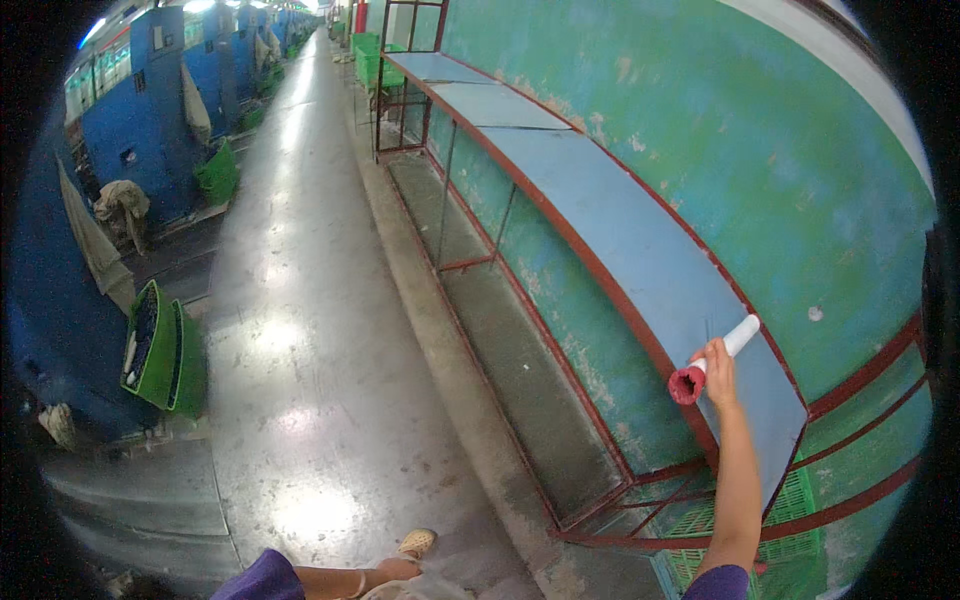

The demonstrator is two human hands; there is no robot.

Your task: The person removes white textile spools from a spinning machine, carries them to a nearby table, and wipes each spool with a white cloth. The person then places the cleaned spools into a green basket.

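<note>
My right hand [718,372] is closed round a white tube [740,335] whose near end is a dark red, hollow, ragged-edged mouth. It holds the tube over the blue top of a long shelf rack [630,215], close to the rack's near end. Whether the tube's far end rests on the board I cannot tell. My left hand [400,569] is low at the bottom edge, with a band round the wrist. Its fingers are mostly hidden, and a pale, see-through material [425,586] lies right beside it.
The rack has a dark red frame and stands along a worn green wall [800,150]. A green crate [790,515] is under its near end. To the left runs a shiny grey aisle floor [310,330], with blue machines [130,140] and green bins [155,350] beyond it.
</note>
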